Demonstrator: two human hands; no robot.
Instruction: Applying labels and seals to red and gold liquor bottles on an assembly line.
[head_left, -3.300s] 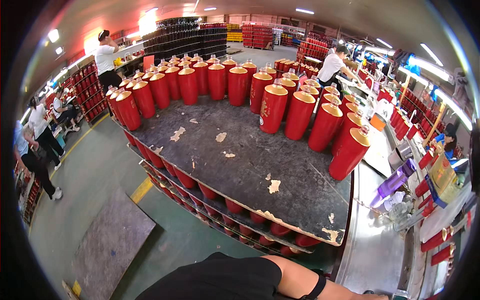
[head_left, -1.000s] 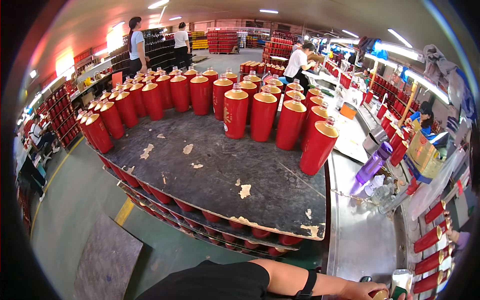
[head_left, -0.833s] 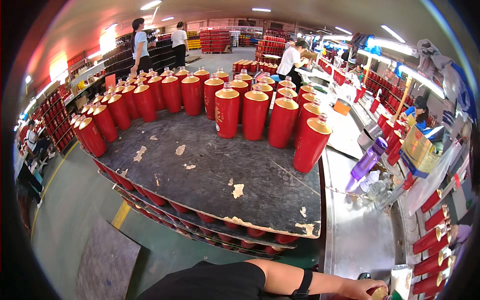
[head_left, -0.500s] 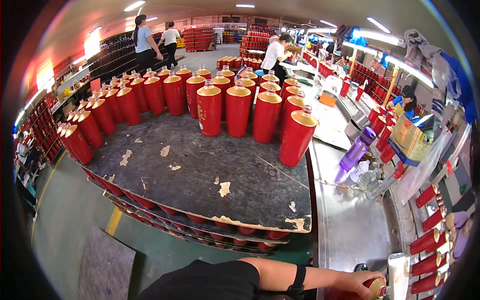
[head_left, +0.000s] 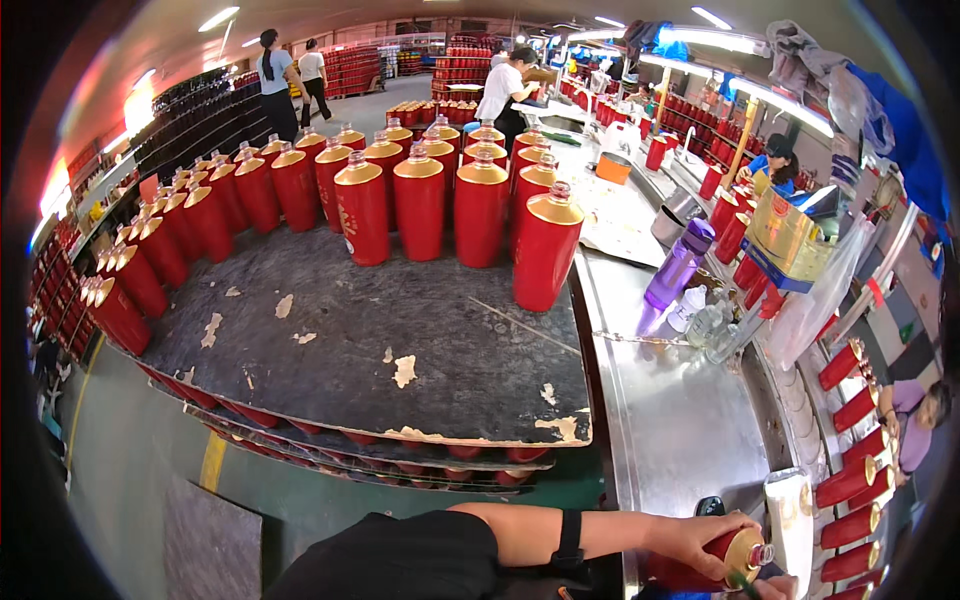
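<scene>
At the lower right, my left hand [head_left: 695, 543] is closed around a red bottle [head_left: 715, 562] with a gold shoulder and a clear glass neck. The bottle leans over the metal bench, its neck pointing right. My right hand [head_left: 778, 588] shows only in part at the lower edge, close under the neck. At its fingers is a narrow green thing [head_left: 741, 582], held against the bottle's shoulder; its kind I cannot make out. A small black rounded object [head_left: 710, 506] sits just behind my left hand.
Many matching red bottles [head_left: 480, 215] stand on a worn black board [head_left: 330, 330] stacked over more bottles. Along the metal bench [head_left: 680, 430] are a purple drinking bottle [head_left: 680, 262] and a cardboard box [head_left: 792, 240]. Red bottles line the right side [head_left: 850, 480]. Several people work or walk nearby.
The view has swung slightly right, so the board and bench appear further left. My right hand and the green thing have come into view beside the bottle, which my left hand still holds.
</scene>
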